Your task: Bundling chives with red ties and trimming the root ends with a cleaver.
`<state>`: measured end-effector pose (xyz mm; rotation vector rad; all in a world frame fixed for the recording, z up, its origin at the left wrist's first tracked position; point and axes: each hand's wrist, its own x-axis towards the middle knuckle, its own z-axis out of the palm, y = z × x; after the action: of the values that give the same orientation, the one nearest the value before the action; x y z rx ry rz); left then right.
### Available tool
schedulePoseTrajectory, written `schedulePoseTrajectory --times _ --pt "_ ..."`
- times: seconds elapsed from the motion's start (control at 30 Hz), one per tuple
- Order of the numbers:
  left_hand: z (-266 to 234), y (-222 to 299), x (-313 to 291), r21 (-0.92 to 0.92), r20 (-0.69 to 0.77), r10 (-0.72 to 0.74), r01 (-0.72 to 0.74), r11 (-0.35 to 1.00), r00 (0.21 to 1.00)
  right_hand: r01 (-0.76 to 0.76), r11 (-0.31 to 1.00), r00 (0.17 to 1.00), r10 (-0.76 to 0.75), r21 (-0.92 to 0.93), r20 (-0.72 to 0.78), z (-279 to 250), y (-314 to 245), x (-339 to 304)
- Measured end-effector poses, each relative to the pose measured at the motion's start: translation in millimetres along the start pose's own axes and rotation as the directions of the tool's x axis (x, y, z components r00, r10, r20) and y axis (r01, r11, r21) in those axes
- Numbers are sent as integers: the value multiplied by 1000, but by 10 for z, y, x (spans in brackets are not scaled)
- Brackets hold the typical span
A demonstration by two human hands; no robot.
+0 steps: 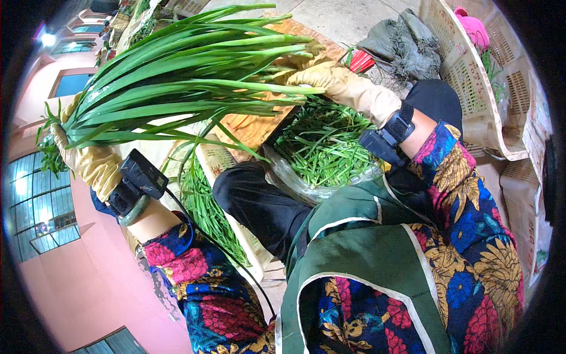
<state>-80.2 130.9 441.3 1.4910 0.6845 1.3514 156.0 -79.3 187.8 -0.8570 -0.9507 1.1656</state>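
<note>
My left hand, in a yellowish rubber glove, grips the root end of a big bunch of long green chives held up across the view. My right hand, gloved the same way, closes around the leaf end of that bunch. Both wrists carry black strapped devices. Below the bunch, on my lap, a clear plastic bag holds a pile of trimmed green leaves.
A white plastic crate stands at the right with a grey sack behind it. More chives lie in a crate by my left knee. A pink building wall fills the left.
</note>
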Motion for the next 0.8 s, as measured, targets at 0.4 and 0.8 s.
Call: schedulePoseTrajectory --times 0.4,0.8 --pt "-79 -264 70 45 14 81 -82 996 997 -31 894 978 -65 -446 -197 -339 216 64" --pt "-432 -72 322 -387 296 -43 160 908 954 84 897 987 -135 -435 -88 -297 294 210"
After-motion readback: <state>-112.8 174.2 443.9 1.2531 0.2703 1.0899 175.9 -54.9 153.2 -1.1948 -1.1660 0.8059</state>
